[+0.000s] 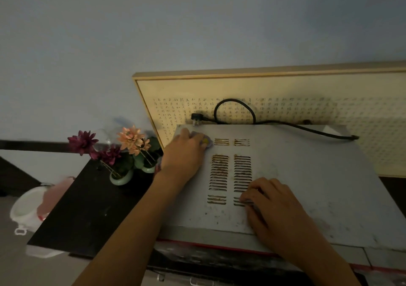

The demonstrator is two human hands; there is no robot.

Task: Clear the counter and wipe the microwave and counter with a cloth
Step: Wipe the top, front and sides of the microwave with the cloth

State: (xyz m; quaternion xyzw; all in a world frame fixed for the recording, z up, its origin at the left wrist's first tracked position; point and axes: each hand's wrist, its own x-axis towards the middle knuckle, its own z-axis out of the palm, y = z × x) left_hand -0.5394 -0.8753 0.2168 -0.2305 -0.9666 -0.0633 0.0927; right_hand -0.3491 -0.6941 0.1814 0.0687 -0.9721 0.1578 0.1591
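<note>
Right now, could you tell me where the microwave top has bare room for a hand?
Free: the wide patch right of the vent slots, between the power cord and the right hand. Crowded: the back-left corner, where the left hand presses the cloth.

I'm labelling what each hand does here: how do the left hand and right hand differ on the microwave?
The left hand is at the far left corner of the microwave top, pressing a cloth; the right hand is near the front, with no cloth. The left hand lies left of the vent slots; the right hand's fingertips cover some. Both lie palm-down.
</note>
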